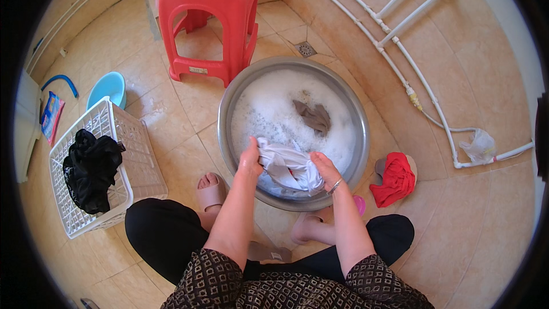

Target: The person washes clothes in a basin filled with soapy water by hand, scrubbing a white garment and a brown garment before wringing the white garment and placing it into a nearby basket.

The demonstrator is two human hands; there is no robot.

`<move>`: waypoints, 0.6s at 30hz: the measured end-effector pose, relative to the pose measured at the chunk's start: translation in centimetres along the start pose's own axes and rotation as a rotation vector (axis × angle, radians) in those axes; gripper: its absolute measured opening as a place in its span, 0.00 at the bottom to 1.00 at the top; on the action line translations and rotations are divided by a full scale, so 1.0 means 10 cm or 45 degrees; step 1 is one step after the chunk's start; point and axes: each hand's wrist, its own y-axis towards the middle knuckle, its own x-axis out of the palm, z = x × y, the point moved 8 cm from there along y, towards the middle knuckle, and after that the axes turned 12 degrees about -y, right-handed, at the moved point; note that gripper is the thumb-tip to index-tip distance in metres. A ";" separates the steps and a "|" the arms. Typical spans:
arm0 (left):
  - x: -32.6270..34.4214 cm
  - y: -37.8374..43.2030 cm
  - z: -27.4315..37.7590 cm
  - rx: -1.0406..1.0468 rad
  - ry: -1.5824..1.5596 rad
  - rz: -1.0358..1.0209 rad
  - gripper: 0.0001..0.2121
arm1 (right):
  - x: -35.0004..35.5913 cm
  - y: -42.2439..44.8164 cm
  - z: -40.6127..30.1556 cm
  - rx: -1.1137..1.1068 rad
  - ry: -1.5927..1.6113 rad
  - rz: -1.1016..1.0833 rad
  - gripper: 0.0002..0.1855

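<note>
A wet white garment [285, 161] is stretched between my two hands, above the near side of a round metal basin [362, 150]. My left hand [252, 159] grips its left end, and my right hand [325, 167], with a bangle at the wrist, grips its right end. A bit of red shows among the folds. White suds [266, 94] cover the water behind the garment. A grey-brown cloth [315, 116] pokes up through the foam at the basin's right. Whatever lies deeper in the water is hidden.
To the left stands a white plastic basket [150, 171] with black clothing [92, 169] on it, near a light-blue bowl [109, 88]. Behind the basin is a red plastic stool [208, 62]. Red cloth [394, 180] lies at the right. White pipes [422, 86] run along the wall.
</note>
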 end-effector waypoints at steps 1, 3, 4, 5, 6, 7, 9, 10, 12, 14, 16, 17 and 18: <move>-0.10 0.02 0.14 0.105 -0.055 0.085 0.19 | 0.00 0.00 0.00 0.005 0.002 -0.004 0.22; -0.21 0.08 0.34 0.205 -0.111 0.171 0.20 | 0.03 -0.01 -0.09 -0.089 -0.803 -0.088 0.25; -0.28 0.10 0.46 0.324 -0.141 0.279 0.21 | 0.08 0.02 -0.09 -0.139 -0.901 -0.215 0.27; -0.37 0.11 0.59 0.443 -0.169 0.388 0.21 | 0.03 0.05 -0.06 -0.134 -0.904 -0.215 0.27; -0.43 0.26 0.61 0.435 -0.175 0.386 0.21 | 0.00 0.07 -0.09 -0.234 -1.041 -0.263 0.27; -0.60 0.42 0.76 0.557 -0.047 0.422 0.21 | 0.08 0.09 -0.12 -0.347 -1.164 -0.333 0.27; -0.69 0.49 0.91 0.671 0.081 0.472 0.22 | 0.17 0.03 -0.24 -0.460 -1.351 -0.360 0.26; -0.57 0.45 0.91 0.664 0.160 0.454 0.22 | 0.17 -0.04 -0.33 -0.562 -1.551 -0.354 0.26; -0.54 0.47 0.93 0.658 0.240 0.444 0.22 | 0.27 -0.05 -0.30 -0.505 -1.952 -0.485 0.25; -0.56 0.61 0.92 0.481 0.557 0.331 0.26 | 0.29 0.02 -0.17 -0.417 -2.394 -0.578 0.22; -0.28 0.42 0.80 0.398 0.950 0.339 0.28 | -0.04 0.23 -0.05 -0.302 -1.886 -0.538 0.20; -0.16 0.32 0.73 0.322 1.343 0.344 0.30 | -0.19 0.32 -0.06 -0.208 -1.378 -0.484 0.18; -0.20 0.26 0.76 0.325 1.349 0.367 0.30 | -0.21 0.32 -0.12 0.012 -1.064 -0.401 0.17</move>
